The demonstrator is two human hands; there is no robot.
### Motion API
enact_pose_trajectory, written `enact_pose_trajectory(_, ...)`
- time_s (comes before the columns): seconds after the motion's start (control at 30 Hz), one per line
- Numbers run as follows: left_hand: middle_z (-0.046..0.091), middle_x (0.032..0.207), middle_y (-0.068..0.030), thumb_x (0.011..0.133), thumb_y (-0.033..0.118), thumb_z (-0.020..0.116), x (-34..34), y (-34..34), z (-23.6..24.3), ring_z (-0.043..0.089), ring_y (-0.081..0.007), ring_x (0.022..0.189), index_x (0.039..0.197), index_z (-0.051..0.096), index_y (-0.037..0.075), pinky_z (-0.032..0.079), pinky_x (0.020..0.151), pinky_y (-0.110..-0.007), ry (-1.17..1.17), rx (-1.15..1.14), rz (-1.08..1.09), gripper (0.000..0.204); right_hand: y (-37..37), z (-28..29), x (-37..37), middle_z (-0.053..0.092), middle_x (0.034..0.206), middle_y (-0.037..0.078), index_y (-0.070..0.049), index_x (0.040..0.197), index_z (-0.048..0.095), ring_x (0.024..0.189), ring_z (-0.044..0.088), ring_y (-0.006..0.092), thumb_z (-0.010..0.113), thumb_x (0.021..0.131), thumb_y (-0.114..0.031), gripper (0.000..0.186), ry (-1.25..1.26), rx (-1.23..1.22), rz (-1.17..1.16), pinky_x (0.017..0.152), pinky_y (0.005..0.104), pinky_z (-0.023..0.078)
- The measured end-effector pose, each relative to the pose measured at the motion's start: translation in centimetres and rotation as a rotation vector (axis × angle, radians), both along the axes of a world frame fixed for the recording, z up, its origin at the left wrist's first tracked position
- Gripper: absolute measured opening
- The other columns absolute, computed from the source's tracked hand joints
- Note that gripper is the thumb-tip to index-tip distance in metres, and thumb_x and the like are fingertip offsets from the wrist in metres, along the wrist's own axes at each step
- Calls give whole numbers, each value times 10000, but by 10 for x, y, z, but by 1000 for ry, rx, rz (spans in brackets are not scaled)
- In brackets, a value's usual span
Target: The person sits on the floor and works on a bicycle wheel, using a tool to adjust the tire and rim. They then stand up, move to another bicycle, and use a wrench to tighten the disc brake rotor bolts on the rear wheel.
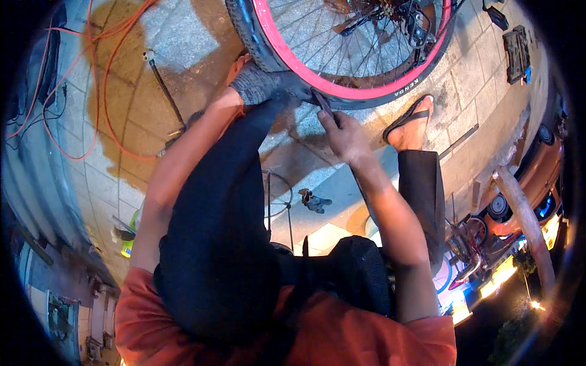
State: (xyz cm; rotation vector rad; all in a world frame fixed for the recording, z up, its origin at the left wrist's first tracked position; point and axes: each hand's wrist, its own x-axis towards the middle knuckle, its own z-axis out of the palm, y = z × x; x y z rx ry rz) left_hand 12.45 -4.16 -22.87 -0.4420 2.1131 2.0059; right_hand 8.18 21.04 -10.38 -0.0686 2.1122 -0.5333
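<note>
Red shirt [366, 332] being nearest, right hand [347, 135] grips dark tool [322, 104] pointing to eleven o'clock, pink-rimmed wheel [351, 92] lying at one o'clock from gloved left hand [265, 85], whose grip I cannot tell

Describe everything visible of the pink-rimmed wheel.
The wheel has a pink rim, thin spokes and a black, rubbery-looking tyre with knobbly tread and pale lettering. Dark gear parts sit near its centre. Over paving, it is cut off by the upper edge; its tilt is unclear. The gloved left hand and a slim tool in the right hand touch the tyre.
</note>
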Motion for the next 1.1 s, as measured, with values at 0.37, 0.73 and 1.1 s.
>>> enact_pose_trajectory(0.37,686,1260,-102,1011,173,626,-10,-15,20,645,-235,1174,1381,607,12,533,965,-395,87,188,70,404,62,-43,89,626,1157,331,31,1233,498,1014,633,517,576,1016,-313,414,90,187,373,871,563,523)
enact_pose_trajectory(0.73,730,872,-151,854,111,782,-50,2,86,724,-274,749,1038,680,-38,590,643,-423,-395,431,727,258,53,187,6,650,847,157,-43,1089,682,777,659,379,709,907,-190,235,556,-39,450,694,471,524)
enact_pose_trajectory(1.1,679,1019,-44,1006,433,630,-136,-165,79,659,-206,929,1160,659,93,557,828,-363,73,353,404,375,31,220,-8,657,864,70,-71,1030,646,841,684,246,639,844,-157,206,610,-13,701,729,373,496)
